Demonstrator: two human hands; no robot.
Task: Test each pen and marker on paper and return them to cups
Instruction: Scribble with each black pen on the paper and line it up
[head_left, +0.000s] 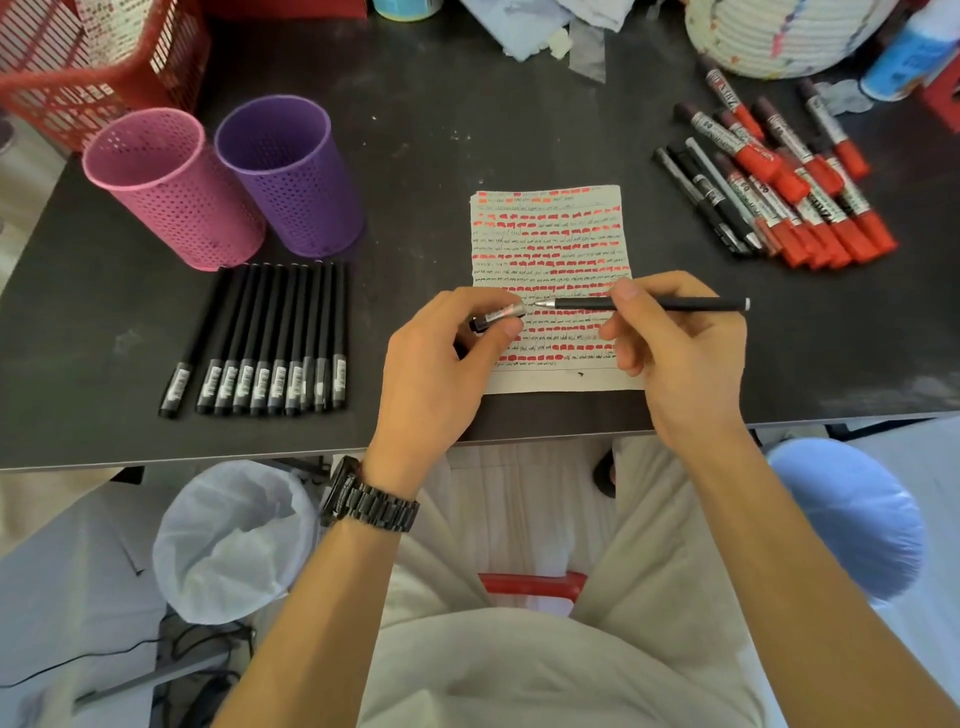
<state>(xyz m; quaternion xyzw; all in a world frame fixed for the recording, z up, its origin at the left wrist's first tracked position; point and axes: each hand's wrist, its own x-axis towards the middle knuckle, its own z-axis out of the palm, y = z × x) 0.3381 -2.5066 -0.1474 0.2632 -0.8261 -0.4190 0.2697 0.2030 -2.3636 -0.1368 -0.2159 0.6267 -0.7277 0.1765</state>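
The dark tabletop (415, 130) carries a scribble-covered white paper sheet (550, 234). To its left stand a pink perforated cup (171, 192) and a purple perforated cup (291, 176), both upright. Over the sheet the right hand (675, 353) pinches a slim black pen (670, 305). The pen lies left-right, its tip almost at the pen cap (498, 316) gripped by the left hand (441, 374). Nothing lies between tip and cap.

Black link wristwatch (370, 503), pale trousers (530, 670)
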